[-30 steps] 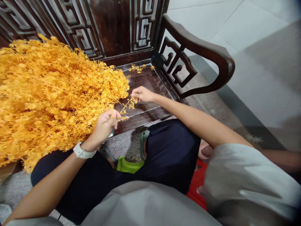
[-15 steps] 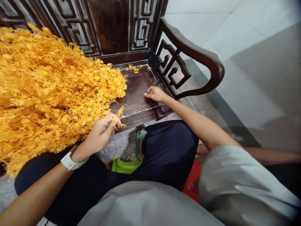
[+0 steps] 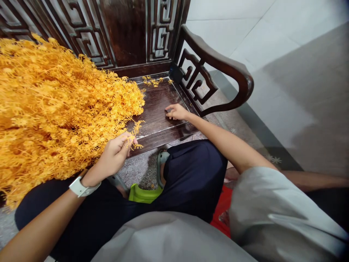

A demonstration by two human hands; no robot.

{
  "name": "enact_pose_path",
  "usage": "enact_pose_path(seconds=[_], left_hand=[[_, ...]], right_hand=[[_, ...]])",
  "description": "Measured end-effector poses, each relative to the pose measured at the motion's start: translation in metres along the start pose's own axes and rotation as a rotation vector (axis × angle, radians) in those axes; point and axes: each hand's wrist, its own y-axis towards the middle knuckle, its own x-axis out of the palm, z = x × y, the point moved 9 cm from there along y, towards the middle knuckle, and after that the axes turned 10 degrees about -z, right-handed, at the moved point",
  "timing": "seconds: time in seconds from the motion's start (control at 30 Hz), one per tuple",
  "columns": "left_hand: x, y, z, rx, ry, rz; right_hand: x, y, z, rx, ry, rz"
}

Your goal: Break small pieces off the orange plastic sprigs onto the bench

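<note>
My left hand (image 3: 117, 151) is closed, pinching a small yellow plastic flower sprig (image 3: 133, 136) between thumb and fingers. It is at the bench's front edge, right beside a big heap of yellow artificial flowers (image 3: 68, 109). Over the dark wooden bench seat (image 3: 155, 103), my right hand (image 3: 177, 111) has its fingers apart, and I see nothing in them. Several loose yellow flower pieces (image 3: 155, 82) lie at the back of the seat, beyond the right hand.
A carved wooden armrest (image 3: 218, 62) closes off the bench at the right, with a latticed backrest (image 3: 122, 32) behind. Below my knees is a lime-green plastic object (image 3: 144, 193). Something red (image 3: 222, 211) shows under my right thigh. Another person's limb (image 3: 313, 181) is at the right.
The fingers of my right hand have parted, and the small yellow piece they held no longer shows. My left hand keeps its sprig. The view has shifted slightly.
</note>
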Motion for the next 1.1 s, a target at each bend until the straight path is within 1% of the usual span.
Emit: enact_pose_path(seconds=[0.13, 0.2, 0.23, 0.3, 0.4, 0.43, 0.5, 0.6, 0.7, 0.8, 0.93, 1.0, 1.07, 1.1], left_hand=[[-0.003, 0.002, 0.004, 0.013, 0.002, 0.025], [-0.007, 0.004, 0.005, 0.023, -0.069, 0.058], [-0.011, 0.005, 0.006, 0.024, -0.135, 0.087], [-0.021, 0.007, 0.006, 0.030, -0.309, 0.166], [-0.037, 0.010, 0.008, 0.036, -0.533, 0.268], [-0.042, 0.011, 0.009, 0.030, -0.581, 0.290], [-0.051, 0.012, 0.009, 0.004, -0.650, 0.316], [-0.059, 0.012, 0.005, -0.048, -0.724, 0.322], [-0.059, 0.011, 0.001, -0.075, -0.748, 0.323], [-0.055, 0.012, 0.001, -0.077, -0.728, 0.326], [-0.049, 0.015, 0.000, -0.096, -0.700, 0.299], [-0.048, 0.014, 0.001, -0.100, -0.675, 0.299], [-0.048, 0.012, 0.004, -0.091, -0.630, 0.292], [-0.047, 0.011, 0.006, -0.082, -0.607, 0.275]], right_hand=[[0.002, -0.002, -0.008, 0.005, -0.041, -0.016], [0.006, -0.004, -0.017, -0.030, -0.044, -0.030], [0.011, -0.005, -0.025, -0.067, -0.040, -0.064], [0.031, -0.011, -0.049, -0.185, -0.037, -0.202], [0.070, -0.032, -0.094, -0.406, -0.083, -0.458], [0.082, -0.039, -0.108, -0.470, -0.108, -0.512], [0.100, -0.050, -0.130, -0.561, -0.134, -0.559], [0.118, -0.058, -0.154, -0.640, -0.064, -0.579], [0.130, -0.065, -0.173, -0.699, 0.066, -0.595], [0.132, -0.081, -0.195, -0.781, 0.149, -0.550], [0.130, -0.104, -0.219, -0.860, 0.119, -0.506], [0.123, -0.098, -0.218, -0.874, 0.065, -0.470], [0.106, -0.076, -0.205, -0.858, -0.006, -0.368], [0.094, -0.060, -0.193, -0.830, -0.049, -0.296]])
